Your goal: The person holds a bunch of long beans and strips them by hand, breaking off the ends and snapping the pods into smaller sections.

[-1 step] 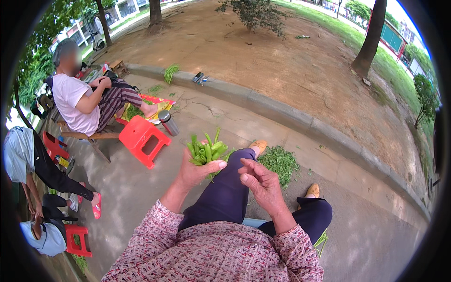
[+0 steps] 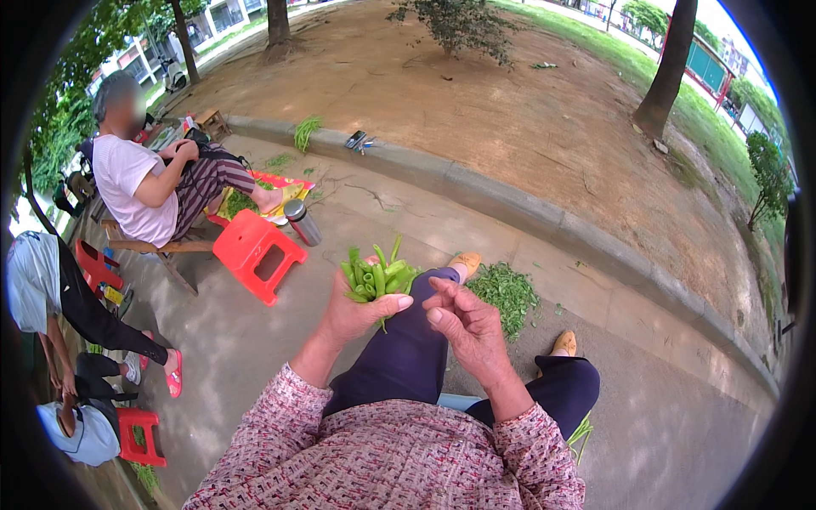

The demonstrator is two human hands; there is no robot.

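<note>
Red plastic stool [image 2: 257, 252], metal flask [image 2: 301, 222], leaf pile [image 2: 507, 293], curb [image 2: 544, 217]

Ground here is just grey concrete pavement [image 2: 255, 357] with a curb along the dirt. Sitting right on it: a pile of green trimmings [image 2: 507, 293], a red plastic stool [image 2: 257, 252], a metal flask [image 2: 302, 223], and a colourful mat [image 2: 285, 189] with greens.

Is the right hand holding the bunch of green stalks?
No, the bunch of green stalks sits in the left hand, while the right hand is beside it, gripping none.
</note>
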